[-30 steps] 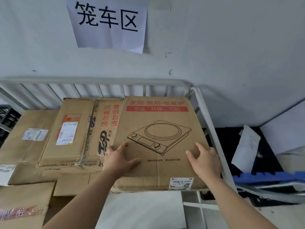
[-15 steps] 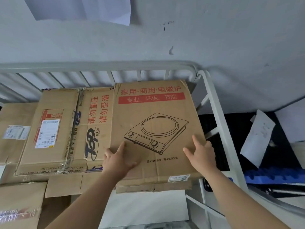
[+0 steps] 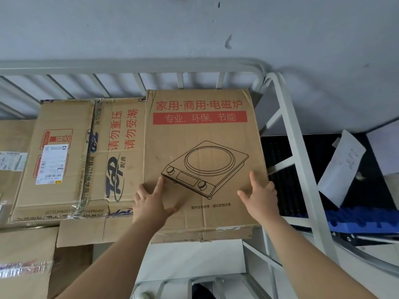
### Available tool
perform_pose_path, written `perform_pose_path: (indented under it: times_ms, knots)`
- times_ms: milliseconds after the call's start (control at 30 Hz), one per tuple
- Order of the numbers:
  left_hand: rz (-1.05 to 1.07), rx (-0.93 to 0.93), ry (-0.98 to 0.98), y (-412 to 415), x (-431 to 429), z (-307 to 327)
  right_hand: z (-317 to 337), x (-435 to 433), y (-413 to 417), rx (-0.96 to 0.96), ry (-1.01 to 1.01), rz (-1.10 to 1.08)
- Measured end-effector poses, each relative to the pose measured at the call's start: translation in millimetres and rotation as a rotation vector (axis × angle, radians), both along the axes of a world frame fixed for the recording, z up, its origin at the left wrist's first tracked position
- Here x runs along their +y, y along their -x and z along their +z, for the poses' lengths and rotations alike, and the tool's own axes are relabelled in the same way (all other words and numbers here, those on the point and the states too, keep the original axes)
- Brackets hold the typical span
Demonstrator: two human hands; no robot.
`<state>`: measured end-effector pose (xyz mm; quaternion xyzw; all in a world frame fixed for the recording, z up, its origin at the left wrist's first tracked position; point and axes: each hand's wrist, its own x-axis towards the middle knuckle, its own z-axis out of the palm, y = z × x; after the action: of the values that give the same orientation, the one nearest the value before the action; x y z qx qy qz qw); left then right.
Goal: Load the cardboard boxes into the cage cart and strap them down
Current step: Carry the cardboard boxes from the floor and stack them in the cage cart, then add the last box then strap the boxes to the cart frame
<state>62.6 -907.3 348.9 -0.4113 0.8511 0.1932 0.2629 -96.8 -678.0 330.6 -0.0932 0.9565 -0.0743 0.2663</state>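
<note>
**Cardboard cooker box under two flat palms in the cage cart**

Cardboard is taking the weight of both hands. The left hand is lying flat with its fingers spread on the near left part of the cooker box, its forefinger reaching the printed hob drawing. The right hand is pressing flat near the box's right edge, fingers straight and thumb out. Neither is gripping anything. The box is sitting in the back right corner of the cage cart, its far edge up against the back bars. Just beside it on the left, a taped box with a white shipping label is lying flat, with more cartons lower down. Outside the cart on the right, a sheet of paper is leaning above a blue slab.
</note>
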Motion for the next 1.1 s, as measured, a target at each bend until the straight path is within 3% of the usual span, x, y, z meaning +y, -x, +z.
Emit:
perform_pose_path:
  times_ms: [233,567,833,1100]
  knots:
    - [-0.125,0.120,0.169,-6,-1,39,32,-13,-16,0.137,0.085,0.224]
    - [-0.030,0.403,0.313,-74,-10,129,129,-91,-72,0.277,0.390,0.557]
    - [0.233,0.497,0.454,-215,-19,179,194,-162,-182,0.334,0.533,0.864]
    - [0.526,0.503,0.623,-420,-4,220,242,-215,-378,0.286,0.673,1.191]
